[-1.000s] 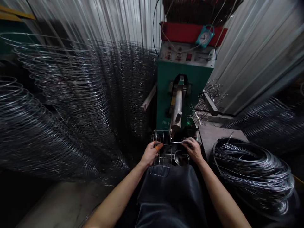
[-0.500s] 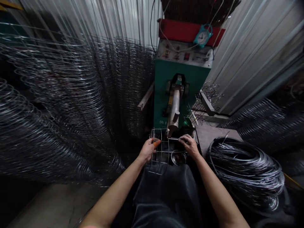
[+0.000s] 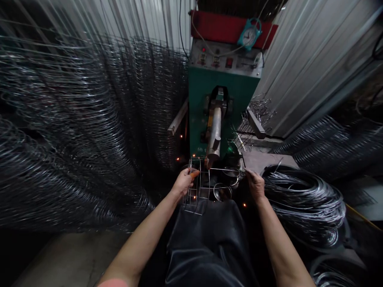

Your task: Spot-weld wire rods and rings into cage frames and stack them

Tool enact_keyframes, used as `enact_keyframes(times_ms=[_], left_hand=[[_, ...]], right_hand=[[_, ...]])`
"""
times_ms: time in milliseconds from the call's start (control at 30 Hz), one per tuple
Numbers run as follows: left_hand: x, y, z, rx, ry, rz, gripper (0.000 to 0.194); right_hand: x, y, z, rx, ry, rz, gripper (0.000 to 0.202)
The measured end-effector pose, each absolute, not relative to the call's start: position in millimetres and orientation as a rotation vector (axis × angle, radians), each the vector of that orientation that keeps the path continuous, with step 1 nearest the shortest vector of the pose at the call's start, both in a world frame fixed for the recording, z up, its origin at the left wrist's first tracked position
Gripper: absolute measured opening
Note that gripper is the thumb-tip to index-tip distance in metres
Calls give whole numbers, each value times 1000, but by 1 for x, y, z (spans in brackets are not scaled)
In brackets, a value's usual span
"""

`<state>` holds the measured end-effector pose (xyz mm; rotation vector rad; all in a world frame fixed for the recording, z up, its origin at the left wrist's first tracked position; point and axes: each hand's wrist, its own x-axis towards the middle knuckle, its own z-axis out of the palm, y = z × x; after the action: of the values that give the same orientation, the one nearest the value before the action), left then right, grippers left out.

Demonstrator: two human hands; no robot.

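My left hand [image 3: 186, 181] is closed on a small wire frame [image 3: 204, 192] of bent silver rods, held over the dark apron [image 3: 209, 243]. Something orange covers a finger or the thumb of that hand. The frame's upper part lies under the metal arm [image 3: 215, 137] of a green machine [image 3: 199, 95]. A straight wire [image 3: 226, 170] runs right from the frame, near the arm's tip. At its far end is my right hand [image 3: 254, 183], its fingers closed around the wire end. Small orange sparks show around the frame and beside the machine.
Tall stacks of wire rings [image 3: 98, 107] fill the left. A coil of wire [image 3: 305, 203] lies at the right, near a grey board [image 3: 266, 158]. A round metal container [image 3: 222, 192] sits below the machine arm. A blue clock [image 3: 249, 35] hangs on top.
My right hand has moved right, away from the machine tip, and more of the straight wire shows. Orange sparks have appeared, and a red light glows on the panel. The view has shifted slightly.
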<state>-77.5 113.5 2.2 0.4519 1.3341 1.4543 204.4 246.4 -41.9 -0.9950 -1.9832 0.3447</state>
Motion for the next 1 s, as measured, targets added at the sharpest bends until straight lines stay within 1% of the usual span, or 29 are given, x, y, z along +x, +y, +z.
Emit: enact_keyframes(times_ms=[67, 200, 267, 367, 467, 700, 800, 1000], left_hand=[[-77, 114, 2, 455, 1331, 1463, 36], [-73, 111, 4, 491, 1343, 1513, 37], [-72, 109, 6, 523, 1356, 1555, 38], [-74, 108, 6, 526, 1398, 1620, 37], [-75, 109, 3, 492, 1422, 1645, 38], [-66, 113, -5, 442, 1329, 1631, 40], [-66, 113, -5, 438, 1324, 1625, 39], [-69, 113, -3, 457, 1326, 1620, 37]], right_hand=[[229, 245, -59, -1067, -1927, 358, 32], [242, 231, -93, -1154, -1920, 620, 38], [237, 223, -104, -1195, -1799, 730, 39], [227, 215, -110, -1281, -1532, 763, 40], [211, 206, -94, -1284, -1486, 719, 35], [143, 198, -20, -859, -2112, 437, 17], [129, 204, -10, -792, -2163, 384, 15], [127, 213, -9, -764, -2241, 364, 15]])
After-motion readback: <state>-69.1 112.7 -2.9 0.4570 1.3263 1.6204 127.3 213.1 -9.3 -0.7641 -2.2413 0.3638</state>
